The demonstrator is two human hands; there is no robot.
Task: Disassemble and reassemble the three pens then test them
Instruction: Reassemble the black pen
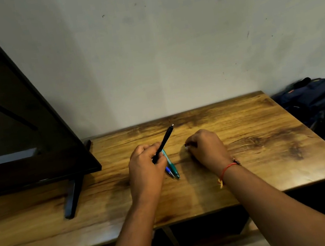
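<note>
My left hand (145, 167) grips a black pen (164, 141) near its lower end; the pen slants up and to the right with its silver end toward the wall. Just under that hand lie a teal pen (171, 164) and a blue pen (169, 172) side by side on the wooden table (259, 149), tips toward me. My right hand (205, 148) rests on the table to the right of the pens with its fingers curled in. Something small and dark shows at its fingertips; what it is cannot be made out.
A black TV screen (12, 127) on a stand (71, 197) fills the table's left side. A grey wall (165, 46) rises right behind the table. Dark bags (318, 99) are piled off the right edge. A red thread (226, 171) circles my right wrist.
</note>
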